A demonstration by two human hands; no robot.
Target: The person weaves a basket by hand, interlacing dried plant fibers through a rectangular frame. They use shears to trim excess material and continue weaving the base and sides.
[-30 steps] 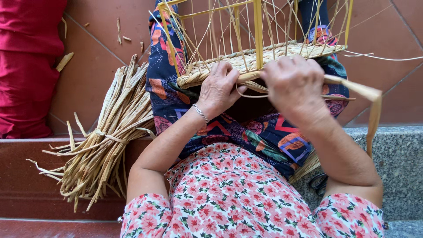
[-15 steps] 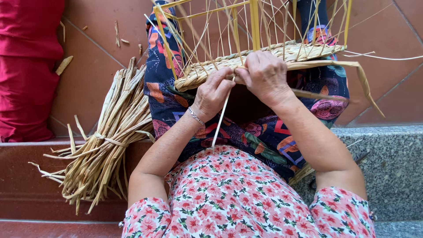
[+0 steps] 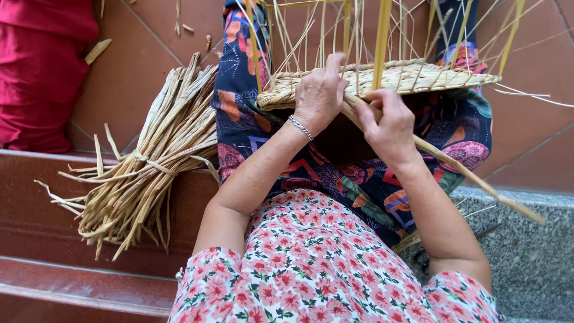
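A half-woven straw basket (image 3: 418,75) rests on my lap, its thin upright stakes rising out of the top of the view. My left hand (image 3: 317,96), with a silver bracelet at the wrist, presses on the woven rim, index finger raised against a stake. My right hand (image 3: 388,122) pinches a long flat straw strand (image 3: 478,182) just below the rim; the strand runs down to the right past my forearm. The two hands sit close together at the basket's near edge.
A tied bundle of dry straw (image 3: 149,161) leans on the red tiled step at my left. A red cushion (image 3: 42,66) lies at the far left. A grey granite step (image 3: 532,251) is at the right. Loose straw bits lie on the tiled floor (image 3: 137,48).
Both hands have shifted along the rim. The long strand that arched out to the right is now pulled straight, slanting down to the right. The thin straw that hung by my left hand is gone.
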